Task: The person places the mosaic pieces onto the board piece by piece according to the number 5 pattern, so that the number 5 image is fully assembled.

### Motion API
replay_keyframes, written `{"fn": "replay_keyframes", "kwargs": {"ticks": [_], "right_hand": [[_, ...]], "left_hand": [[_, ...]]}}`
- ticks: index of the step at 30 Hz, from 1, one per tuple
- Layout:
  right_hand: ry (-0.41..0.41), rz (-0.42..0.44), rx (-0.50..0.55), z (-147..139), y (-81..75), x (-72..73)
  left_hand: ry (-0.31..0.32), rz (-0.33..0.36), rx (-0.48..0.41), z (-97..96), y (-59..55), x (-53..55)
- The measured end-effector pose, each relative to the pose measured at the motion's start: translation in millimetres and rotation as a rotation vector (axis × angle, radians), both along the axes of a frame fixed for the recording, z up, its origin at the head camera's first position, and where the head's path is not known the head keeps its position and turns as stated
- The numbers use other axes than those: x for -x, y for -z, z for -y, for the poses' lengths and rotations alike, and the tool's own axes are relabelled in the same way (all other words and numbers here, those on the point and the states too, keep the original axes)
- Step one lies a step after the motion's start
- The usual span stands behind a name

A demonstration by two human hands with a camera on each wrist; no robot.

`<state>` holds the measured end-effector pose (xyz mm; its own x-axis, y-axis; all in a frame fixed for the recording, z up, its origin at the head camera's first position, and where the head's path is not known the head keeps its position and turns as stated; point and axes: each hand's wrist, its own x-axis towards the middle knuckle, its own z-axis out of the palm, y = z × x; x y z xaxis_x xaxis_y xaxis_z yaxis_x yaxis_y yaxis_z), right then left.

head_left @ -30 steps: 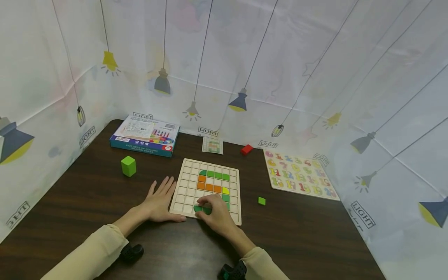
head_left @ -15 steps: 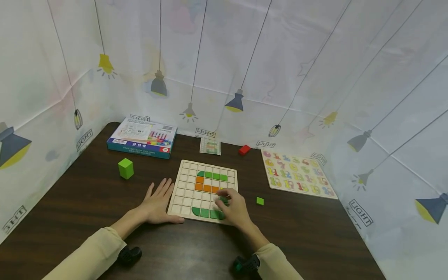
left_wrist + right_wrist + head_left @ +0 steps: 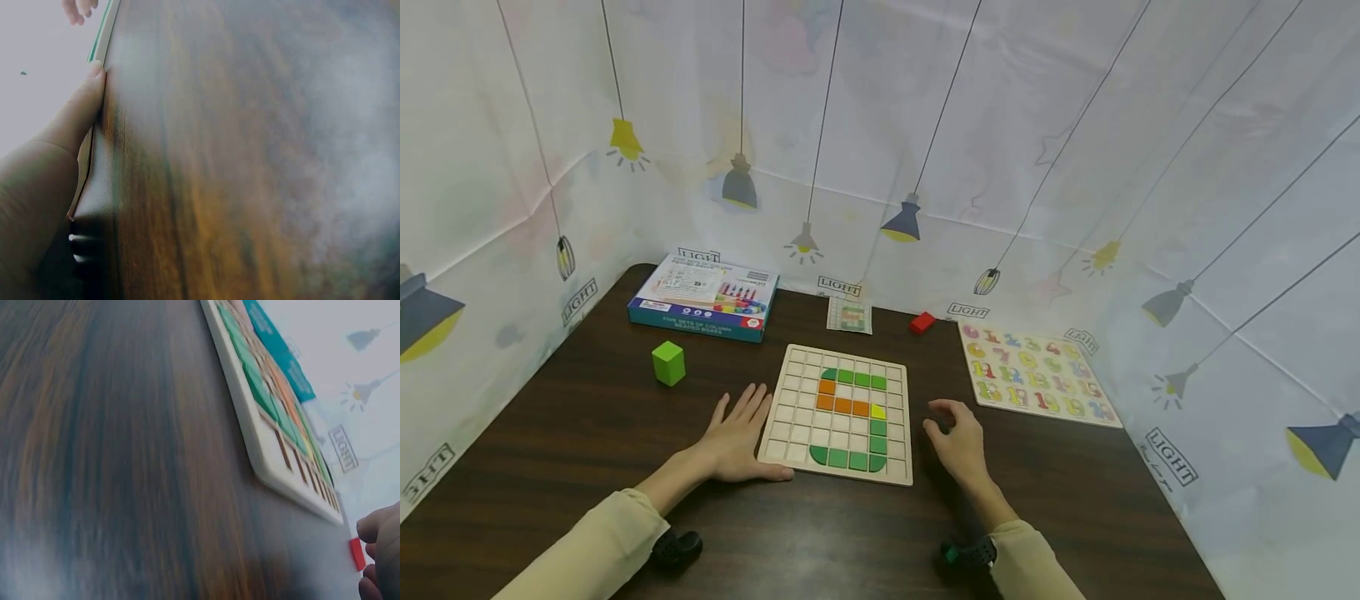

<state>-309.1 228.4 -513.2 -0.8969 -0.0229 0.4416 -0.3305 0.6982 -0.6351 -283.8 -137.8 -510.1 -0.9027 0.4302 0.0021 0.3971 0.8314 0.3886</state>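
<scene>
A wooden grid board [image 3: 781, 421] lies flat on the dark table, bearing green, orange and yellow tiles in a curved figure. My left hand [image 3: 733, 442] rests at the board's left side with fingers spread; its thumb [image 3: 84, 100] lies along the near edge. To the right of the board is my right hand [image 3: 958, 442], fingers bent and thumb apart from the index finger, nothing visible between them. The small loose green tile is out of sight behind this hand. A yellow tile [image 3: 878, 412] and several orange tiles [image 3: 844, 406] sit in the board's cells.
A green block [image 3: 668, 363] stands to the left, before a flat toy box [image 3: 696, 321]. At the back lie a pattern card [image 3: 850, 316] and a red block [image 3: 922, 322]. A number puzzle board [image 3: 1037, 371] is at the right, near the printed curtain.
My right hand has moved right, off the grid board to the spot where the loose green tile lay. The bottom row of green tiles is now fully uncovered. My left hand stays put.
</scene>
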Motion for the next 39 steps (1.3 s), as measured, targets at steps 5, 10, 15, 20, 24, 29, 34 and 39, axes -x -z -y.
{"fn": "replay_keyframes", "kwargs": {"ticks": [5, 10, 15, 20, 24, 29, 34, 39], "right_hand": [[0.063, 0.029, 0.0, -14.6, 4.7, 1.6], [0.118, 0.037, 0.003, -21.9, 10.5, 3.3], [0.104, 0.051, -0.009, -23.7, 14.2, 4.2], [0.107, 0.052, -0.009, -28.3, 13.8, 3.4], [0.106, 0.081, -0.007, -35.1, 11.5, 1.2], [0.106, 0.122, 0.005, -36.7, 12.3, 0.8], [0.094, 0.136, 0.007, -39.0, 10.7, -0.2], [0.073, 0.141, 0.013, -42.2, 9.2, -1.0]], "left_hand": [[0.003, 0.002, -0.002, -0.3, -2.8, -1.3], [0.004, 0.0, -0.036, 3.3, -0.6, -2.6], [-0.009, -0.01, -0.059, 9.0, 6.5, -1.9], [-0.008, -0.012, -0.058, 7.2, 12.2, 1.9], [0.001, -0.01, -0.061, 1.6, 13.5, 4.4], [-0.007, -0.005, -0.048, 0.5, 10.9, 3.5], [-0.001, -0.002, -0.053, 0.1, 2.4, -0.1], [0.0, -0.001, -0.043, 0.0, -1.5, -1.9]]}}
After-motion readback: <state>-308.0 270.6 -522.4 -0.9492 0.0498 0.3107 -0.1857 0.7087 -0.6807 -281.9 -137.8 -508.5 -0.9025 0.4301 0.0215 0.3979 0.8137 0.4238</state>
